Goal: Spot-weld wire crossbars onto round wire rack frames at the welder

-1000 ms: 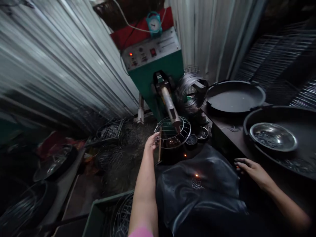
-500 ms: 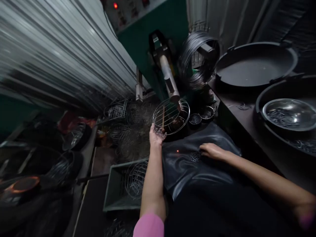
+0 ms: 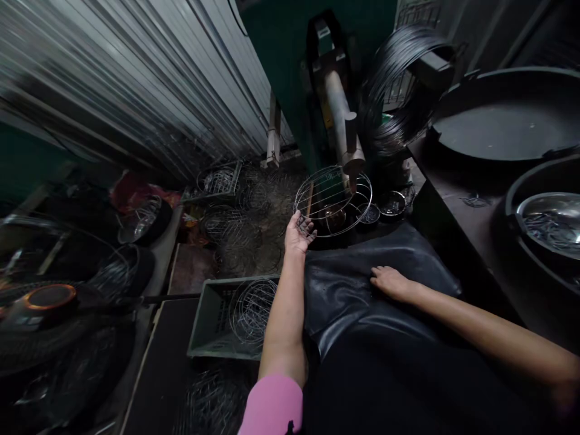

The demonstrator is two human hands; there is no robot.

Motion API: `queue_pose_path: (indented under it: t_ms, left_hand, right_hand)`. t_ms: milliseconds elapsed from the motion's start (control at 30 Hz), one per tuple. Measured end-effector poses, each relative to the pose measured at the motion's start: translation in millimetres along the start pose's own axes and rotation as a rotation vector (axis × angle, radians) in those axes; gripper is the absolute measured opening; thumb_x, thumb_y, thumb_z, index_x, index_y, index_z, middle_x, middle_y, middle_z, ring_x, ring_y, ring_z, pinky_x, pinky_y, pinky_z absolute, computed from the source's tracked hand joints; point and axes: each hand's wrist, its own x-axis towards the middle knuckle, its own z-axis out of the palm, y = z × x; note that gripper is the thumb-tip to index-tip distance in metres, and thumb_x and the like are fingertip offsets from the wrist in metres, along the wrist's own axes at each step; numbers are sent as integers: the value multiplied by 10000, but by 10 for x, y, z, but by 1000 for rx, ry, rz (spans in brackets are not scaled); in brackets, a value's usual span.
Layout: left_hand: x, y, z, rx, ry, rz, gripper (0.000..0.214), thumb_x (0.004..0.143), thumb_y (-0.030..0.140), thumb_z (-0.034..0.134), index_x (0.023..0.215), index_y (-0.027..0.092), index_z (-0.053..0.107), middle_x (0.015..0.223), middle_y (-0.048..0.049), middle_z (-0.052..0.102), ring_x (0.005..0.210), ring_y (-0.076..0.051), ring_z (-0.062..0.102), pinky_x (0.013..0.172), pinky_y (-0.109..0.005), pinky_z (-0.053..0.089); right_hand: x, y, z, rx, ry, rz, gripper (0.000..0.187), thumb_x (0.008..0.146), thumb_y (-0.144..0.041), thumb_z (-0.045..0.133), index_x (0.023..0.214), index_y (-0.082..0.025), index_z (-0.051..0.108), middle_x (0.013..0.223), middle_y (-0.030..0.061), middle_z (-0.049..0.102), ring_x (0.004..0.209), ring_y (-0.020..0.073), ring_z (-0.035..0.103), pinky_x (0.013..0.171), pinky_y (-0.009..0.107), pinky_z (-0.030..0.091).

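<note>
My left hand (image 3: 298, 232) grips the near rim of a round wire rack (image 3: 333, 200), which is held level under the metal arm (image 3: 345, 129) of a green machine (image 3: 290, 36). My right hand (image 3: 390, 282) lies palm down on a black sheet (image 3: 362, 302) over my lap, its fingers curled; whether they hold anything is hidden. A pink sleeve covers my left upper arm.
A grey crate (image 3: 212, 326) with finished wire racks sits at lower left, with more racks piled on the floor (image 3: 244, 205) beyond. A wire coil (image 3: 399, 84) hangs right of the machine. Large dark pans (image 3: 498, 121) and a steel bowl (image 3: 550, 223) rest on the right bench. Corrugated wall at left.
My right hand came off the right bench onto the black sheet on my lap. My left hand stayed on the rack's rim. The view tilted down and closer to the machine.
</note>
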Motion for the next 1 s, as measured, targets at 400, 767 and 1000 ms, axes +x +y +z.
queue_pose_path:
  t_ms: [400, 767, 1000]
  left_hand:
    - [-8, 33, 50, 10, 12, 20, 326, 629, 436, 671, 712, 168, 505, 685, 5, 562, 608, -108, 554, 662, -288, 463]
    - [52, 86, 24, 32, 29, 11, 353, 614, 448, 683, 711, 166, 495, 667, 17, 547, 570, -104, 544, 632, -285, 448]
    - [93, 120, 87, 76, 58, 3, 370, 576, 451, 704, 672, 166, 489, 635, 28, 515, 545, -99, 519, 614, -289, 439]
  right_hand:
    - [-1, -128, -28, 16, 38, -45, 260, 851, -120, 416, 751, -138, 655, 911, 143, 613, 857, 231, 533, 733, 337, 382]
    - [-466, 15, -420, 137, 160, 116, 104, 765, -168, 514, 795, -167, 614, 909, 110, 617, 882, 256, 527, 752, 360, 375]
    - [-625, 149, -407, 530, 165, 224, 162, 801, -199, 435, 869, -218, 581, 788, 35, 660, 716, 179, 609, 638, 266, 441]
